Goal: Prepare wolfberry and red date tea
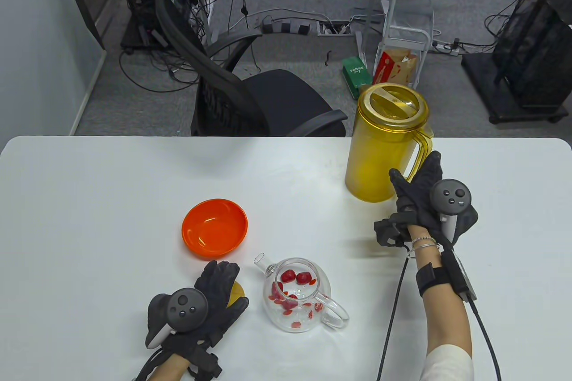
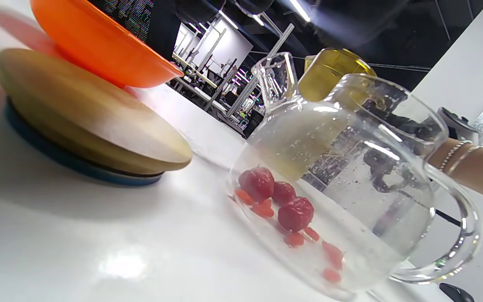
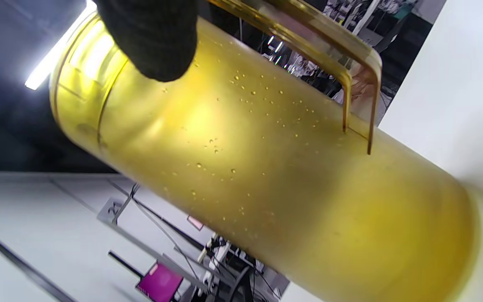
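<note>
Right hand (image 1: 422,195) at pitcher (image 1: 384,148) handle

No text on the table's things; floor green box (image 1: 356,72) print unreadable.

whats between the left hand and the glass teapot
Only the wooden lid, half under the left hand, then bare table before the glass teapot, seen in table view.

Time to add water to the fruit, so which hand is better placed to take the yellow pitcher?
Right. The right hand is already at the handle of the translucent yellow plastic pitcher; the left hand rests far off on the round wooden lid beside the clear glass teapot.
</note>
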